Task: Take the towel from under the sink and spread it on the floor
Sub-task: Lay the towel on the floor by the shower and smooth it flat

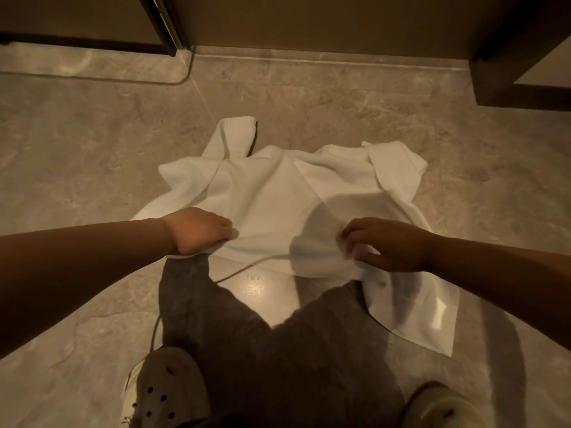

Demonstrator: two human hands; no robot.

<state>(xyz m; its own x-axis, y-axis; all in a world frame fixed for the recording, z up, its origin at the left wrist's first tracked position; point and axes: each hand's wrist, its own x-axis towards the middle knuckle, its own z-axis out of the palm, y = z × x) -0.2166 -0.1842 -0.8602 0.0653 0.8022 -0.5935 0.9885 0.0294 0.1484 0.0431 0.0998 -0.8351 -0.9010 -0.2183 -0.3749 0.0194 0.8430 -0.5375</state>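
Observation:
A white towel lies partly opened on the marble floor in front of me. Its far corners are still folded over and its right near corner drapes flat toward my right foot. My left hand is closed on the towel's near edge at the left. At the right, my right hand pinches a bunched fold of that same near edge. Both arms reach forward and down over my knees.
A dark cabinet stands at the far right, and a dark-framed door at the far left. A thin cord runs across my grey trousers. My two pale clogs stand at the bottom.

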